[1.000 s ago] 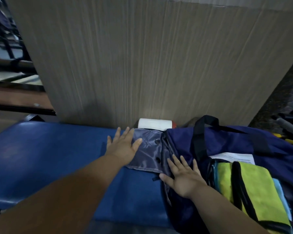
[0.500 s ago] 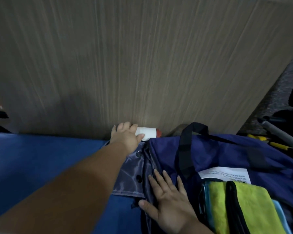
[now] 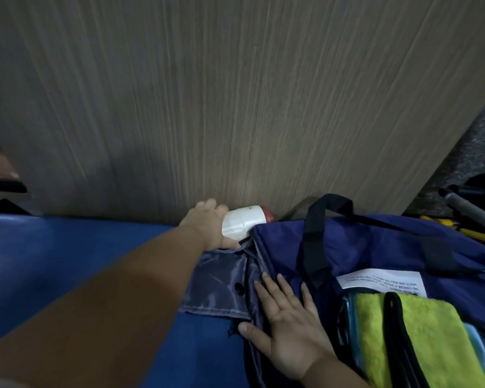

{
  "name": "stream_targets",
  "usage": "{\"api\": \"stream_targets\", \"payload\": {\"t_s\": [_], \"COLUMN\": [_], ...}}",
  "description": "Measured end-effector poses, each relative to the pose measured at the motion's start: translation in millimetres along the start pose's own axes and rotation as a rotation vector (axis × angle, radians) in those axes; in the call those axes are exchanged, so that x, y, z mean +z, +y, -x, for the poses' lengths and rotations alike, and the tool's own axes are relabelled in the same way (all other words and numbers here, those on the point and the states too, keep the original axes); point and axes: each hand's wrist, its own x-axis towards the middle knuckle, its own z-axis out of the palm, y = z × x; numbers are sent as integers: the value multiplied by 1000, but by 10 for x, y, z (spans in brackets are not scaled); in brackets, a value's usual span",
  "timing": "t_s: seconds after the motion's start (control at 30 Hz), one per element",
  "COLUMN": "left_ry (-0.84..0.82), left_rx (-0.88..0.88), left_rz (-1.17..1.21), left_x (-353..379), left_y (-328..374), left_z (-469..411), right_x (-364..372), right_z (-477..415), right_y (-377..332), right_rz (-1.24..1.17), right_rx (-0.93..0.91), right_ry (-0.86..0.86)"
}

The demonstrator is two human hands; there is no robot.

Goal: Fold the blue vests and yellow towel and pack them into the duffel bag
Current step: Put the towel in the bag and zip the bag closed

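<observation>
Navy nylon duffel bag (image 3: 375, 247) lies lower R on blue padded surface (image 3: 67, 261), mouth open toward camera. Yellow towel (image 3: 431, 340) sits folded inside the opening, w/ a black strap (image 3: 398, 331) running across its top. Light-blue fabric (image 3: 480, 351) shows along towel's R edge, and more teal layers at its L edge; can't tell if these are the vests. White printed label (image 3: 381, 281) lies on bag fabric just behind towel. Black carry handle (image 3: 314, 239) arches over bag's far side.

L hand (image 3: 207, 225): arm stretched fwd, fingers curled over top of a white cylinder (image 3: 244, 222) w/ red cap, thumb underneath, so it grips the cylinder's L end. Cylinder lies on its side btwn wood-grain panel (image 3: 235, 93) and bag's far L corner, touching the bag, red cap pointing R.

R hand (image 3: 289, 331): flat, palm down, fingers straight and spread, pressing on bag's L end; grasps nothing. Thumb sticks out L at bag's edge.

Grey-purple flap (image 3: 219, 287) w/ dark snap sticks out from bag's L end onto the blue surface, btwn the two hands. L forearm crosses flap's L edge.

Far R, past panel's edge: grey rod (image 3: 471, 208) and yellow-handled tool (image 3: 459, 231) on dark floor, both partly cut off by frame.
</observation>
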Motion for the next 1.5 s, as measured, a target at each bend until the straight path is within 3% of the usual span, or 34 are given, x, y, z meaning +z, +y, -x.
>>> {"api": "stream_targets", "payload": {"t_s": [0.23,0.43,0.5,0.57,0.67,0.77,0.9,0.97,1.1,1.3,1.5], "left_ry": [169,368,294,208,120,77,20,-17,-117,-162,-329], "left_rx": [-140,-291,-303,-354,-496,-574,-609,-620,-648,-639,-321], "left_rz": [-1,533,674,730,609,558,561,582,751,936,481], "left_x": [28,-330,-344,-222,16,132,102,66,19,-70,-60], "left_y": [71,208,379,512,606,681,717,736,839,1270,1542], "left_z": [323,885,1078,1233,1392,1475,1497,1517,1526,1469,1553], "right_x": [6,-15,-18,-32,-109,-234,-380,-484,-754,-959,-974], "right_z": [30,23,62,118,216,297,310,322,426,585,557], "right_y": [-10,-26,-40,-74,-174,-247,-226,-198,-121,-73,8], "right_rz": [6,40,-32,-201,-133,42,23,-69,-518,-744,-729], "right_rx": [3,34,45,116,302,432,462,471,485,390,257], "right_ry": [7,-36,15,172,366,291,241,249,364,635,780]}}
